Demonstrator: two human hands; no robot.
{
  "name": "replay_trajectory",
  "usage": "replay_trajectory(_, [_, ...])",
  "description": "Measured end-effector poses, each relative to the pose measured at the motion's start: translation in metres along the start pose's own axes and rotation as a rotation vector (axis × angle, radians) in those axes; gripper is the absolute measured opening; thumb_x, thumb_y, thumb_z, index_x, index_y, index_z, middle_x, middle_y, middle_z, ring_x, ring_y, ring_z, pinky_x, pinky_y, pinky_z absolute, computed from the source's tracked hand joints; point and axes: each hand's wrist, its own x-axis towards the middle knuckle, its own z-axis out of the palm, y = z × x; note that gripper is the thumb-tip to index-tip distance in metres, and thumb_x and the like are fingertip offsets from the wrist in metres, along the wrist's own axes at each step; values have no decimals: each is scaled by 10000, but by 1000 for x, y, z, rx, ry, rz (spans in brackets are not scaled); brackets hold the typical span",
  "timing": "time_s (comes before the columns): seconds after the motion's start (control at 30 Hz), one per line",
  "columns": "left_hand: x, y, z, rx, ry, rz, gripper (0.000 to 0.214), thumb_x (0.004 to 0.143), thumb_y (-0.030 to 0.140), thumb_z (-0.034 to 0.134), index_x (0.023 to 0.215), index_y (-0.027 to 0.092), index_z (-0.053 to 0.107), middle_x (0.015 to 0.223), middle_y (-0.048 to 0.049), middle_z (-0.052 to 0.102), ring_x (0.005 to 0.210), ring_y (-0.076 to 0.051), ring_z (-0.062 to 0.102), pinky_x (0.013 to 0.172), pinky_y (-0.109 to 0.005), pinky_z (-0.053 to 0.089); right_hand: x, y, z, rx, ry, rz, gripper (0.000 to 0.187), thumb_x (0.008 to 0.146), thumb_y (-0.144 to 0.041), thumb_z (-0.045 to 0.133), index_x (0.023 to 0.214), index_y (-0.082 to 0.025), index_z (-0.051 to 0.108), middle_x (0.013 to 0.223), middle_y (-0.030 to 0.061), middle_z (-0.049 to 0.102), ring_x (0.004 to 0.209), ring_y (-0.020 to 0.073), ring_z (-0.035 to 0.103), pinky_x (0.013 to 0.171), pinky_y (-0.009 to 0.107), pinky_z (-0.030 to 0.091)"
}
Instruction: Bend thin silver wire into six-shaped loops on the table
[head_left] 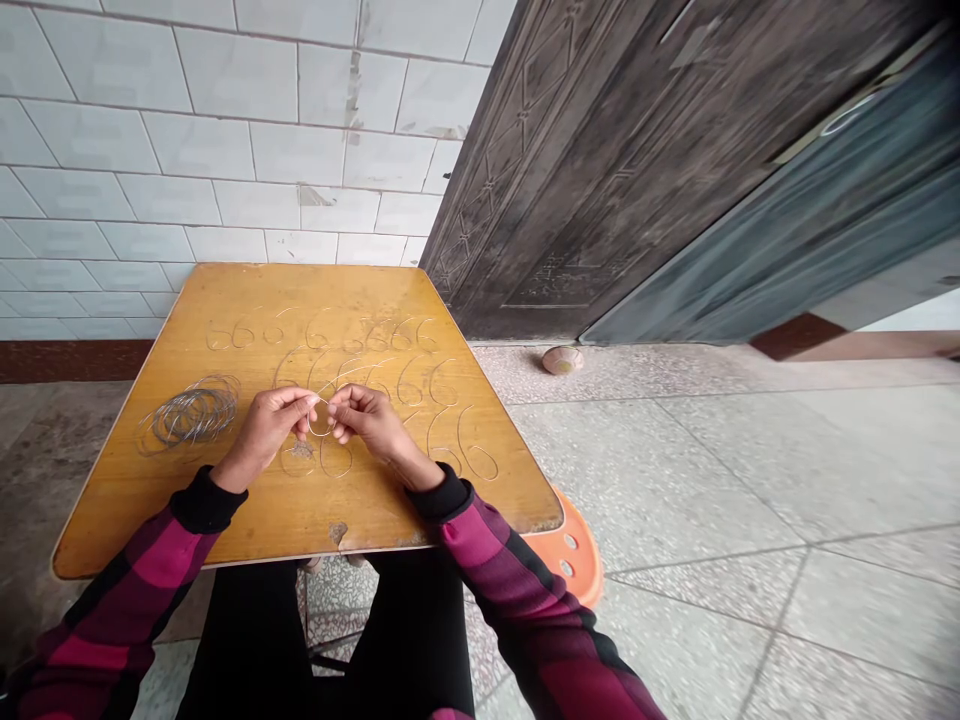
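Between my two hands is a thin wire bent into a loop, held above the table. My left hand pinches one side of the loop between thumb and fingers. Close beside it, my right hand pinches the other side, and a free end of wire extends up and to the right. Several wires curled into shapes like a six lie in rows on the tabletop around and beyond my hands. To the left of my left hand rests a tangled pile of wire pieces.
The yellow wooden table has a chipped front edge. An orange plastic stool shows under its right corner. Behind stand a white tiled wall and a dark carved door. A small round object sits on the floor by the door.
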Motion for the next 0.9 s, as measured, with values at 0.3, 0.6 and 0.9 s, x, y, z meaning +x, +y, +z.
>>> replay_trajectory(0.3, [0,-2,-1,100,50,9,176,759,288,599,648,153,621,556,19,559,445,-72,453,436,-198,365,0,0,2,-16,9,-7,329,692,-455,752,768,-164,618,665,-14,635,539,72,580,520,199,490])
replay_trajectory(0.6, [-2,-2,1,78,-169,-41,190,758,270,579,616,148,609,532,21,549,421,-60,439,428,-194,340,2,1,0,1,22,-95,289,712,-454,735,733,-181,643,657,-17,624,565,82,553,550,216,474])
replay_trajectory(0.9, [-5,7,3,94,-213,-65,210,739,291,577,583,152,589,485,23,515,419,-67,419,435,-207,330,2,1,-1,8,-13,-107,265,738,-427,725,722,-181,628,640,-19,602,567,88,539,559,224,455])
